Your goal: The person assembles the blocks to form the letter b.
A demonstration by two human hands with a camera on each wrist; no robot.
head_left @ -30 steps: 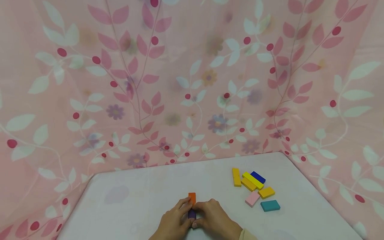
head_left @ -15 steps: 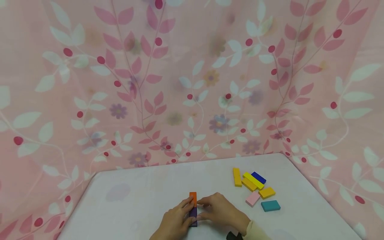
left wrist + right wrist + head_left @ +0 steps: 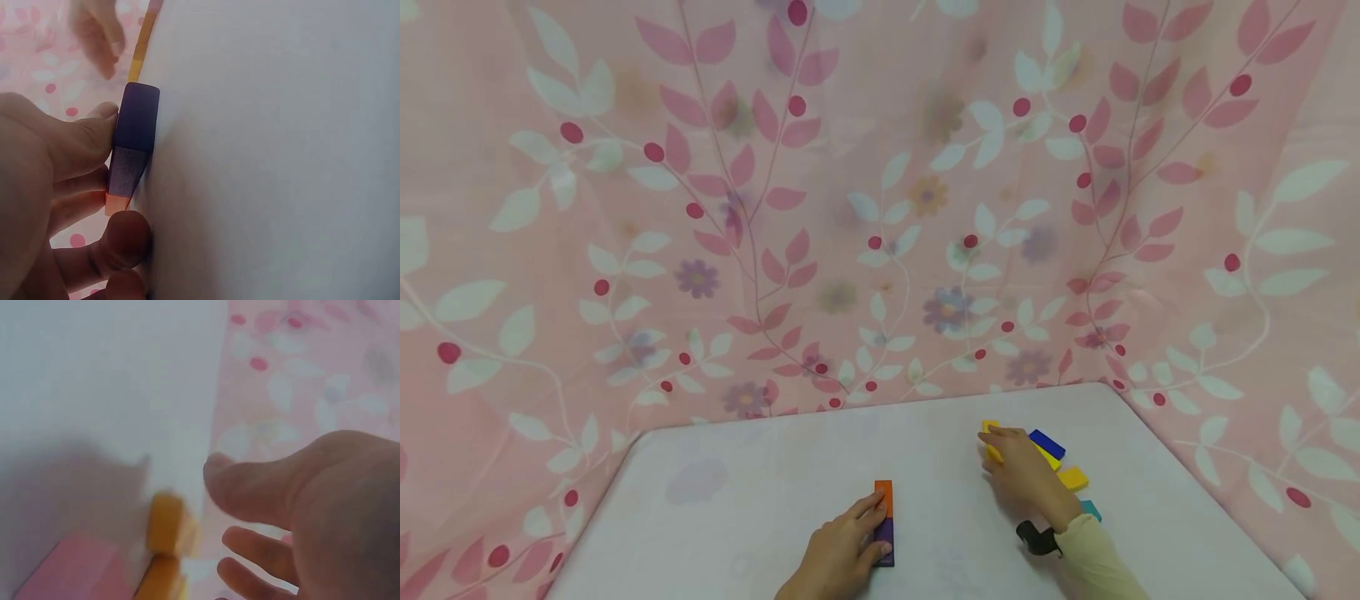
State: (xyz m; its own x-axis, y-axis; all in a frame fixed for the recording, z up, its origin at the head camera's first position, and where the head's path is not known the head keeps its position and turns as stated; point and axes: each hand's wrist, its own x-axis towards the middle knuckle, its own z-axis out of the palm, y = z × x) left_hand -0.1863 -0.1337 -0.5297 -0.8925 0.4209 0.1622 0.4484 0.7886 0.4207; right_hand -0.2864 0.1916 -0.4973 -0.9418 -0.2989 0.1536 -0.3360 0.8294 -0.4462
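Note:
An orange block (image 3: 883, 486) and a purple block (image 3: 887, 535) lie end to end in a row on the table. My left hand (image 3: 837, 546) rests on them, its index fingertip on the orange one and its thumb on the purple one; the left wrist view has the thumb against the purple block (image 3: 136, 119). Over the group of blocks at the right hovers my right hand (image 3: 1021, 471), fingertips near a golden-yellow block (image 3: 991, 424) that they partly cover. In the right wrist view its thumb and fingers are spread, holding nothing.
Beside and beneath the right hand lie a blue block (image 3: 1047, 444), a bright yellow block (image 3: 1049, 458), another golden block (image 3: 1074, 479) and a teal block (image 3: 1091, 510). A pink block (image 3: 69, 569) shows in the right wrist view. Flowered pink cloth (image 3: 850, 208) hangs behind the table.
My right hand has left the orange and purple row and moved right and away from me, over the golden block. The left hand stays on the row.

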